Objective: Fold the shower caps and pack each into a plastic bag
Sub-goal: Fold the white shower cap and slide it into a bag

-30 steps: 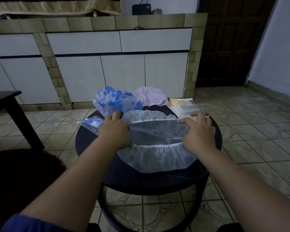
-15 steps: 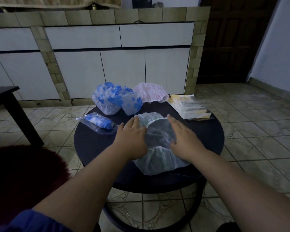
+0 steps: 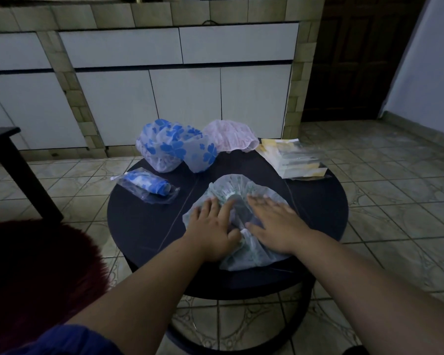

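You have three loose shower caps: one translucent green-patterned cap [image 3: 241, 252], one blue-flowered cap [image 3: 174, 148], one pale pink cap [image 3: 230, 135]. One rolled blue cap sits bagged [image 3: 145, 185], plus one stack of clear plastic bags [image 3: 292, 158].

A translucent white shower cap [image 3: 239, 221] with a faint green print lies bunched and flattened at centre frame. Above it, left of centre, sit a blue-flowered cap [image 3: 176, 148] and a pink cap [image 3: 230, 135], both unfolded. At left, one rolled blue cap lies inside a clear bag [image 3: 146, 187]. A stack of plastic bags [image 3: 291, 158] lies upper right.
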